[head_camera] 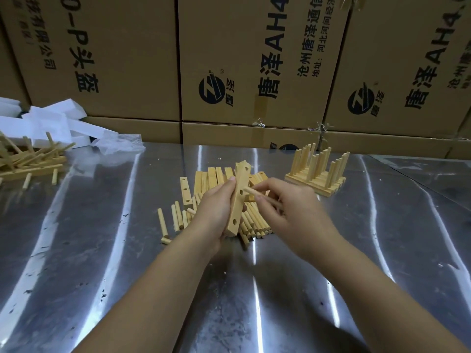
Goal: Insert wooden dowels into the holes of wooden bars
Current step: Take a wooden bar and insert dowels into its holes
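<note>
Our left hand [216, 207] grips the pale drilled wooden bar [238, 200] above the shiny metal surface [102, 250], while our right hand [288, 212], just right of the bar, pinches a short round wooden dowel [252, 191] aimed crosswise at its middle hole [241, 192].

a shiny metal table [331, 289] shows streaky reflections and a few pale crumbs [440, 265]. along its far edge stands a wall of brown cardboard boxes [114, 59] printed with black chinese characters and a round logo [212, 90], some bound with pale twine [322, 128]. at the far left corner lie white foam blocks [48, 121], with a crumpled clear plastic sheet [119, 143] just beside them.
</note>
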